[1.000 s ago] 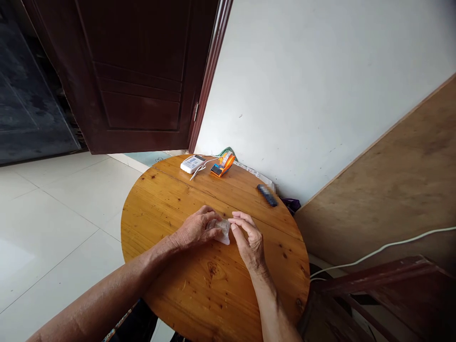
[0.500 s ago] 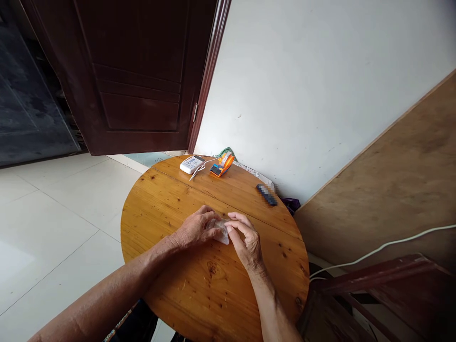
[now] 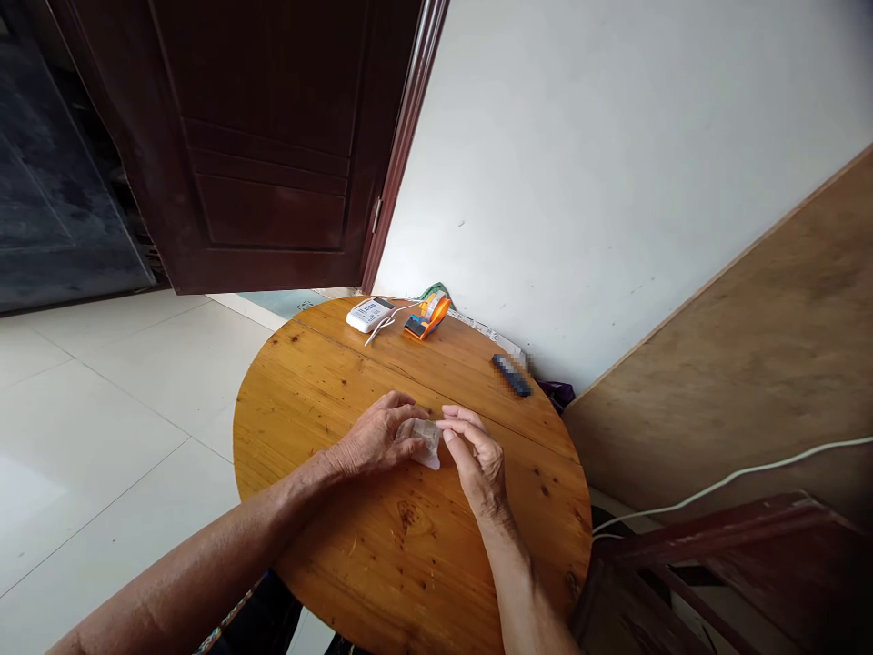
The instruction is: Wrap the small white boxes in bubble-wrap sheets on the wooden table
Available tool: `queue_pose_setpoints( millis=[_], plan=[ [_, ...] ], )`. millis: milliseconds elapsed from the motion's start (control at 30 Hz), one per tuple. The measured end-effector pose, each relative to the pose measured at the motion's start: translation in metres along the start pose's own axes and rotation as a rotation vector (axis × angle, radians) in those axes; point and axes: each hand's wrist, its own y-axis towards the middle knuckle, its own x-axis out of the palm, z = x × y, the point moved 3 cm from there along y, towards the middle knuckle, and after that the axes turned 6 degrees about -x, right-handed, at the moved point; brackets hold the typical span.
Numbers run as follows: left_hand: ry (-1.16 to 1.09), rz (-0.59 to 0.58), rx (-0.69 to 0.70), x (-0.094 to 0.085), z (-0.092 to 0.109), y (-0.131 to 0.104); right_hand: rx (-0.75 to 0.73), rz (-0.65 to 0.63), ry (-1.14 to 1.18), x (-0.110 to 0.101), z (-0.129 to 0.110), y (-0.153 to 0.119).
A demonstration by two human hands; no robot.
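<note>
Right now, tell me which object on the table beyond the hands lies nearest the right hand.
The dark, elongated object, partly blurred, lies nearest the right hand; the orange tape dispenser and white corded device are farther away, to its left.

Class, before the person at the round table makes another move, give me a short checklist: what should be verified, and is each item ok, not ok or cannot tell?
1. Left hand steadying the clear plastic piece: ok, thumb and fingers hold it.
2. Right hand positioned near the piece's edge: ok, its fingertips are there.
3. Right hand firmly gripping that edge: cannot tell, the contact is too small to see.
4. Orange tape dispenser out of the hands' way: ok, it sits toward the far edge of the wooden table.
5. White cord away from both hands: ok, it lies beside the dispenser.
</note>
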Motion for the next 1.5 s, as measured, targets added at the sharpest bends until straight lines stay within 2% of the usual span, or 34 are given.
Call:
queue_pose_setpoints(
  millis=[200, 500, 733, 933, 1133, 1300, 1500],
  plan=[
    [-0.086, 0.015, -0.037, -0.005, -0.002, 0.001, 0.060, 0.053, 0.028, -0.005, 0.003, 0.000],
    [-0.120, 0.023, -0.044, -0.005, -0.006, 0.002, 0.070, 0.015, 0.021, -0.001, 0.005, 0.000],
    [-0.052, 0.016, -0.030, -0.003, -0.005, 0.001, 0.047, -0.068, -0.012, 0.003, 0.001, 0.001],
    [-0.163, 0.017, -0.091, -0.006, -0.005, 0.002, 0.056, -0.015, 0.001, -0.001, 0.004, 0.002],
    [-0.218, 0.024, -0.139, -0.009, -0.008, 0.006, 0.047, -0.070, 0.027, 0.000, 0.004, 0.002],
    [-0.230, 0.011, -0.150, -0.010, -0.009, 0.006, 0.118, -0.053, 0.023, 0.000, 0.005, 0.002],
    [-0.208, 0.025, -0.159, -0.009, -0.010, 0.004, 0.339, 0.064, 0.014, -0.003, 0.021, -0.003]
  ],
)
